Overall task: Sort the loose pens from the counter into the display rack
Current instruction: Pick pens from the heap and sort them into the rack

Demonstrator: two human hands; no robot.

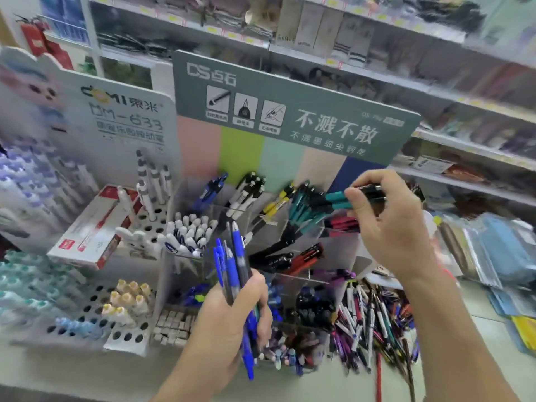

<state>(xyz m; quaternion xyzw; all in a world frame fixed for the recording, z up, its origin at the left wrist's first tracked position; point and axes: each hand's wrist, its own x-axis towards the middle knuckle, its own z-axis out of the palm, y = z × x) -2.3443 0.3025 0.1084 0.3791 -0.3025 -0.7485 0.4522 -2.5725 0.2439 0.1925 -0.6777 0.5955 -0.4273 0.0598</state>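
Shop shelves (362, 30) packed with blurred packaged goods run across the background, and below them a pale counter (87, 375) carries several stationery displays. At the middle stands a clear compartmented display rack (307, 227) under a green header card (290, 111) with white print, its sections holding blue, white, yellow, teal, black and red pens. To its left a white perforated stand (95, 309) holds capped pens in holes, with a red-and-white box (92, 227) lying on it. A heap of loose pens (374, 320) lies on the counter just right of the rack's base. The left hand (232, 320) grips a bundle of blue pens (235, 274) upright, fingers curled round it. The right hand (391, 221) pinches a teal pen (339, 200) between thumb and fingers, held beside the teal section at the rack's upper right.
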